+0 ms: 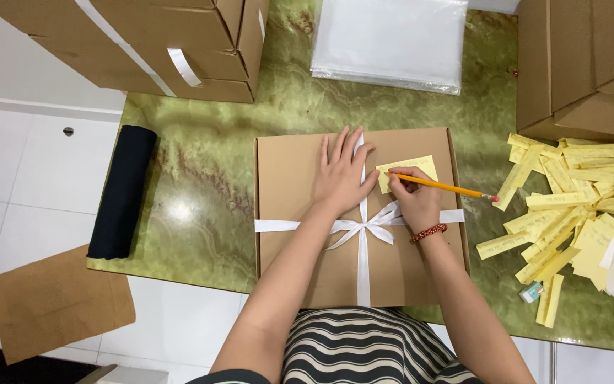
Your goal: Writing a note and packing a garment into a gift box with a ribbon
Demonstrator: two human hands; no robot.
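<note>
Two hands share this: my left hand (341,174) lies flat, fingers spread, pinning the ribboned cardboard box (300,213) near the table's front edge, while my right hand (415,199) fingers pinch the pencil (443,187), writing best with light strokes on the yellow note (413,168).

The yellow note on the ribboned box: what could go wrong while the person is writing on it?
The yellow note lies loose on the cardboard box; only the right hand with the pencil touches it, so it may slide. The left hand presses the white ribbon and could shift the bow. The pencil's far end points toward the pile of yellow strips and might disturb them.
</note>
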